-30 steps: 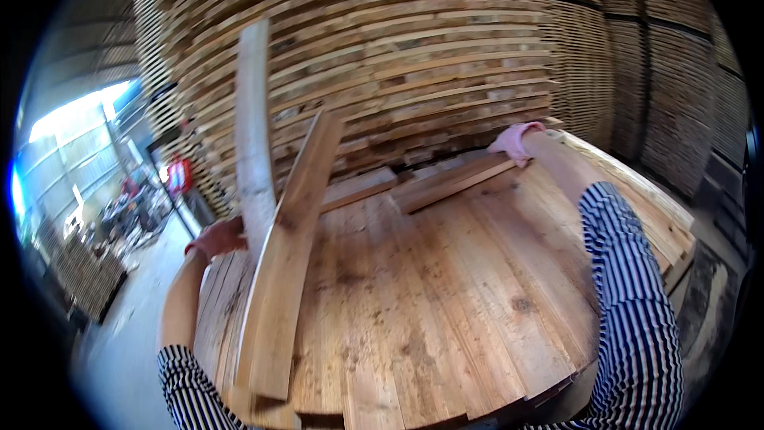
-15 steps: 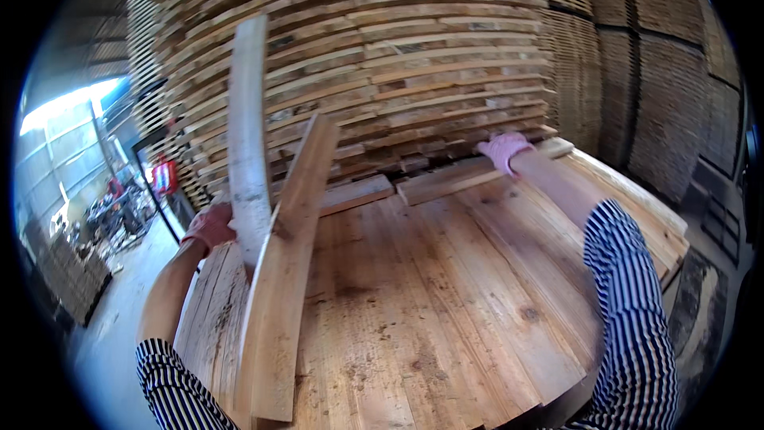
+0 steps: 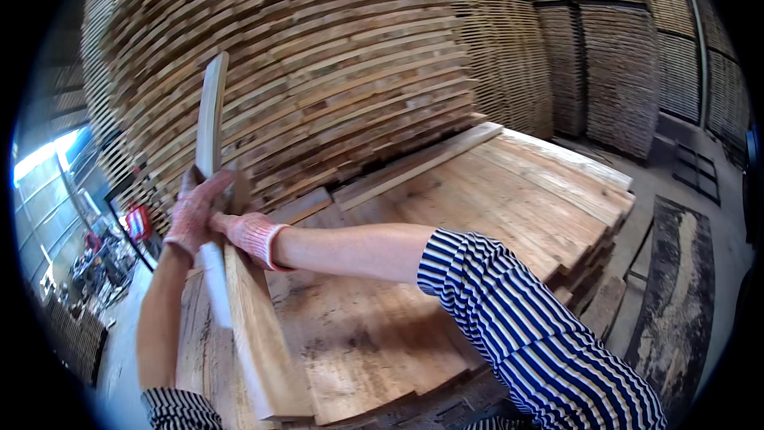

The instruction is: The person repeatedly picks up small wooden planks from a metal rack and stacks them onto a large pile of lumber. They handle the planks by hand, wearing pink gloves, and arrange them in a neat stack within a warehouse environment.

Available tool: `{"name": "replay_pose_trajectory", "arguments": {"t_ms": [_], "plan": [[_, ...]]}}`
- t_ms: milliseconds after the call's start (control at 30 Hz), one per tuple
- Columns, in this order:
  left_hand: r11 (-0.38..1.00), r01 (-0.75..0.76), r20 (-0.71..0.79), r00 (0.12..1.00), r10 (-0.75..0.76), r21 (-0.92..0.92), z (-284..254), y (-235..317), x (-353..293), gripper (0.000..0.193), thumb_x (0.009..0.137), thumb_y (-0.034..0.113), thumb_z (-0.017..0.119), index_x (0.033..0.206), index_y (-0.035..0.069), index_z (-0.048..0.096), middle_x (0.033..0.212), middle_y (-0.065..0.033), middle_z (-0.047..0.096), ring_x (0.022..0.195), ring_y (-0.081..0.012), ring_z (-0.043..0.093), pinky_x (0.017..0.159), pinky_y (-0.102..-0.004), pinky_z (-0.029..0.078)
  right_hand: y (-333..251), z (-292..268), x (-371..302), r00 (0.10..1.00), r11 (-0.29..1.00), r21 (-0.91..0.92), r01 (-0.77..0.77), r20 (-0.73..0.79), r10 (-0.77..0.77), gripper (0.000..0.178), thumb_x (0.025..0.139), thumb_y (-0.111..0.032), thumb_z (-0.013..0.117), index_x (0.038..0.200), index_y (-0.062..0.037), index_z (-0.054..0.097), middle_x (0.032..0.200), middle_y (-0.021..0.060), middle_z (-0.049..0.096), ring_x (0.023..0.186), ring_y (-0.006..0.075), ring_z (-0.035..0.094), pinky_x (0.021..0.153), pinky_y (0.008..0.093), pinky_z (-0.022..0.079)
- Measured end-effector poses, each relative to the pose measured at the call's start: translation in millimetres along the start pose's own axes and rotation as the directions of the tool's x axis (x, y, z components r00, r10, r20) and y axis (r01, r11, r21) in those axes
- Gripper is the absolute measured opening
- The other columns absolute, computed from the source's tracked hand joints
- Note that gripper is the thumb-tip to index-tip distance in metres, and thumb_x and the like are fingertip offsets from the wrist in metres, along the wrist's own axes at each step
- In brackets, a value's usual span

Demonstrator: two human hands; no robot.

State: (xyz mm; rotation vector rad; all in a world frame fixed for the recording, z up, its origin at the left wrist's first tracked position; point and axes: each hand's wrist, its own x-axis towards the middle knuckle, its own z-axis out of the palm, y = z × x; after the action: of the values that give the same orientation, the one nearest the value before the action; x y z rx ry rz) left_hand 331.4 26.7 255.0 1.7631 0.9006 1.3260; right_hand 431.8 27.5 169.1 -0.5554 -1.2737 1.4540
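Note:
My left hand (image 3: 195,215), in a pink knit glove, is closed around a narrow pale plank (image 3: 211,115) that stands steeply tilted. Right beside it, my right hand (image 3: 248,237), gloved alike, is closed on a browner plank (image 3: 263,342) that slants down toward me. The two planks cross at my hands, which overlap and hide part of the grip. Beneath lies a layer of boards (image 3: 350,342) set side by side on top of a stack, with dark specks on the near part.
Along the layer's far edge lies a crosswise strip (image 3: 422,166), with a shorter piece (image 3: 302,205) left of it. A tall wall of stacked boards (image 3: 302,72) rises behind. More stacks (image 3: 621,72) stand at the right. A dark, dusty mat (image 3: 672,287) lies on the floor.
My right hand has left the crosswise strip at the back and come left to the planks beside my left hand. The pale plank has turned and tilted. The view has swung right.

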Motion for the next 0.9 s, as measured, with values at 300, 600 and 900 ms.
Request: {"name": "replay_pose_trajectory", "arguments": {"t_ms": [300,600,900], "plan": [[0.887,0.084,0.078,0.988,-0.133,0.453,-52.0,75.6,-112.2,0.083,0.081,0.039,0.081,0.144,0.001,0.044,0.108,-0.0048,0.061,0.086,-0.0097,0.056,0.075,-0.0239,0.048,-174.6,-84.3,-199.3,0.918,0.186,-0.977,0.101,0.164,0.362,0.096,0.08,-0.054,0.066,0.155,-0.0077,0.028,0.137,0.0188,0.055,0.118,0.0289,0.057,0.098,0.0392,0.047],[0.796,0.132,0.357,0.842,-0.405,0.59,-94.7,13.6,-210.4,0.116,0.053,0.036,0.098,0.149,0.006,0.042,0.135,-0.0129,0.056,0.126,-0.0278,0.053,0.111,-0.0392,0.041,-202.3,-232.4,-362.9,0.859,0.121,-0.986,0.115,0.16,0.487,0.083,0.074,-0.018,0.083,0.148,-0.0282,0.048,0.147,0.0076,0.049,0.134,0.0297,0.046,0.118,0.0424,0.035],[0.767,0.01,0.441,0.813,-0.38,0.641,-32.7,11.0,-221.2,0.089,0.064,0.038,0.09,0.137,0.001,0.055,0.127,-0.0153,0.06,0.12,-0.0264,0.058,0.104,-0.037,0.045,-196.3,-232.7,-373.9,0.933,0.026,-0.999,0.03,0.037,0.359,0.066,0.078,-0.028,0.077,0.141,-0.0235,0.057,0.145,0.0083,0.05,0.132,0.0291,0.048,0.112,0.0403,0.039]]}}
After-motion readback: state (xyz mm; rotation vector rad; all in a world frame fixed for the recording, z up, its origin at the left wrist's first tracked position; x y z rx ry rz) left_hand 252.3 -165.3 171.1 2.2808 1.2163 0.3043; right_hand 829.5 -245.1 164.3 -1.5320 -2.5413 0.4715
